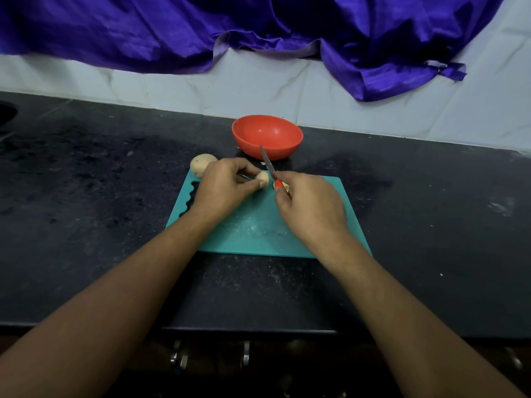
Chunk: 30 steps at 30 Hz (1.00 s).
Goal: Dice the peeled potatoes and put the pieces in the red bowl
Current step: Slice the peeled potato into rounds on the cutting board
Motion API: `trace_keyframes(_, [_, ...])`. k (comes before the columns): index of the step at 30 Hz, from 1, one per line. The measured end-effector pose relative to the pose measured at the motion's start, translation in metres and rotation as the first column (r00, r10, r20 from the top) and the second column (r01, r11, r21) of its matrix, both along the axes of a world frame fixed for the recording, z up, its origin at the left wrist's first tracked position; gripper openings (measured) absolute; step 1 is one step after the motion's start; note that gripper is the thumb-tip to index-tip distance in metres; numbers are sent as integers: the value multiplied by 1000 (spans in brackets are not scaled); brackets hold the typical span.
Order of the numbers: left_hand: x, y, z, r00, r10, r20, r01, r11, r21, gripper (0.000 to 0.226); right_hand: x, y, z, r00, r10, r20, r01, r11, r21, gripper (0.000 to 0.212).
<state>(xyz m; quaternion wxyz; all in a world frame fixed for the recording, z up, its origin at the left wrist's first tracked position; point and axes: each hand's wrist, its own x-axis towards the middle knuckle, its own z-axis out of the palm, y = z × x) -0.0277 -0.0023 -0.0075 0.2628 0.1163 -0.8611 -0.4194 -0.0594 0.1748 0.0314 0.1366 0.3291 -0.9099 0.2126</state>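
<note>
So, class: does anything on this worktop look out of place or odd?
One whole pale potato sits on the black stone counter, just beyond the far left corner of the teal plastic cutting board. Nothing looks damaged.

Purple cloth (172, 30) drapes white tiles (201, 90) above black counter (86, 182).

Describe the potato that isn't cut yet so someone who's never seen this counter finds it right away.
A teal cutting board lies on the black countertop. At its far left corner, just beyond the left hand, sits the whole potato. It is large, rounded and tan, unlike the small pale piece that the left hand pinches.
</note>
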Motion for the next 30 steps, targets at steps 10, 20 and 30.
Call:
trace_keyframes(10, [-2,-2,-1,1000,-3,1,3,1000,-1,17,3,-9,-3,998,4,-70,3,996,93,31])
trace_keyframes(20, [-4,3,0,999,25,24,-19,973,-229,31,-12,0,-11,991,40,124,-29,995,-91,34])
trace_keyframes(30, [2,2,1,999,-5,48,20,951,-307,30,-27,16,-17,951,93,294,-16,967,-254,28])
